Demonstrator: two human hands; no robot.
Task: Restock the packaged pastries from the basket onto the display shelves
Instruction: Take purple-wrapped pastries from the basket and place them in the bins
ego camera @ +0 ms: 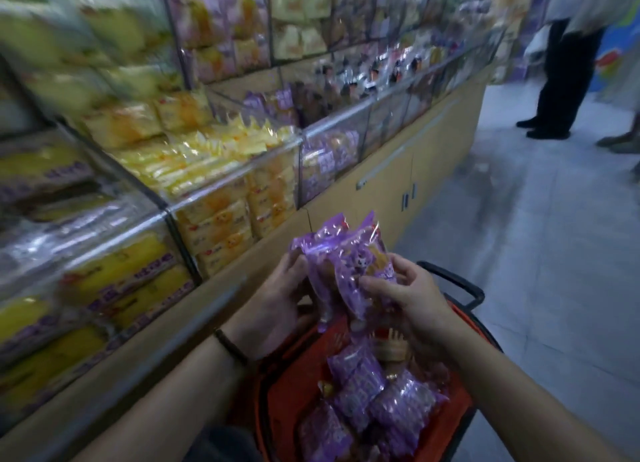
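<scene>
Both my hands hold a bunch of purple packaged pastries (pixel 343 264) above the red basket (pixel 294 389). My left hand (pixel 277 299) grips the bunch from the left side, and my right hand (pixel 405 295) curls round it from the right. More purple packs (pixel 374 402) lie in the basket below. The display shelves (pixel 228 181) run along the left, with clear-fronted bins. A bin holding purple packs (pixel 327 157) sits ahead past the yellow ones.
Yellow pastry packs (pixel 194 150) fill the near bins. A wooden cabinet base (pixel 391 184) runs under the bins. A person's dark-trousered legs (pixel 561 77) stand in the aisle at the upper right. Grey tiled floor (pixel 554 254) lies to the right of the basket.
</scene>
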